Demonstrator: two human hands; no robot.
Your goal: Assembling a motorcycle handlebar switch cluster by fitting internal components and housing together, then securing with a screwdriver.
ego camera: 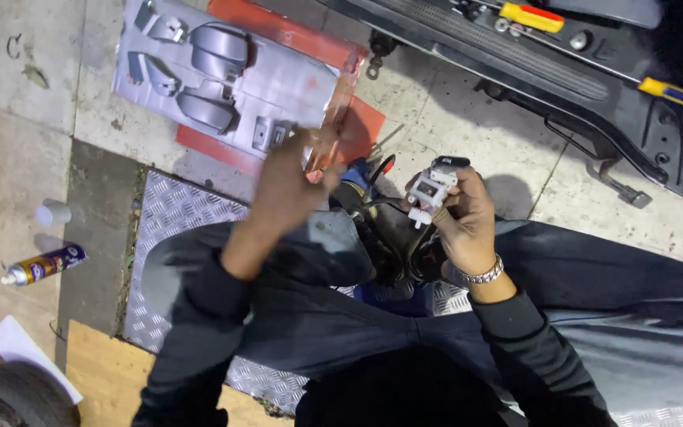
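White connector [430, 192], silver checkered plate [174, 212], red-edged grey pack [239, 79], dark trousers [594, 269]

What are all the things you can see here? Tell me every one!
Small plastic part: one, white and black, held in the right hand.
Blister pack: one, grey with red backing, on the floor ahead, holding grey moulded parts.
Spray can: one, blue and yellow, lying on the floor at left.
Cap: one, white, above the spray can.
Tread plate: one, silver, under the legs.
Wheel: one, black, bottom left corner.
Vehicle panel: one, black, top right.
Bracelet: one, silver, right wrist.
Left hand: blurred, by the pack.
Right hand: holding the part.
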